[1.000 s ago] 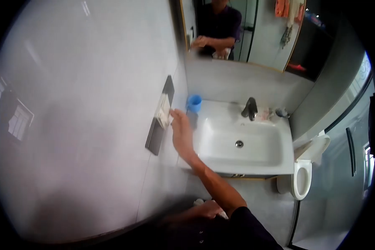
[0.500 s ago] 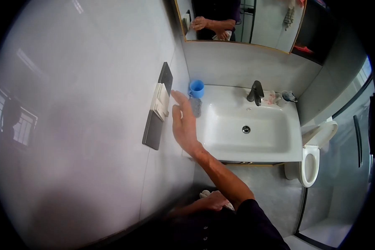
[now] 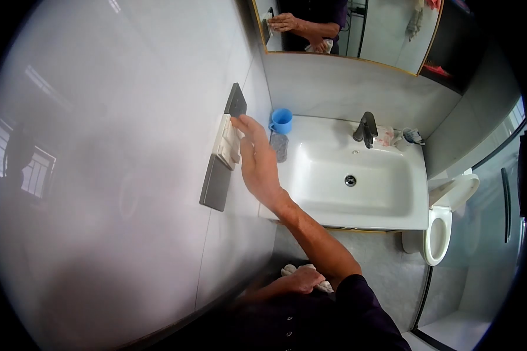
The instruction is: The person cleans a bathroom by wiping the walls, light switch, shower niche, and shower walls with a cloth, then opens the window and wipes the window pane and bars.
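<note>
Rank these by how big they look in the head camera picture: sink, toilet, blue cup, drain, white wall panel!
1. Sink
2. Toilet
3. White wall panel, partly hidden by the right hand
4. Blue cup
5. Drain
Real sizes may differ, as some are nearer the camera.

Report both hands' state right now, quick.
Left hand: closed, holding a white cloth.
Right hand: open, holding nothing, up at the white wall switch panel; whether it's pressing can't be told.
</note>
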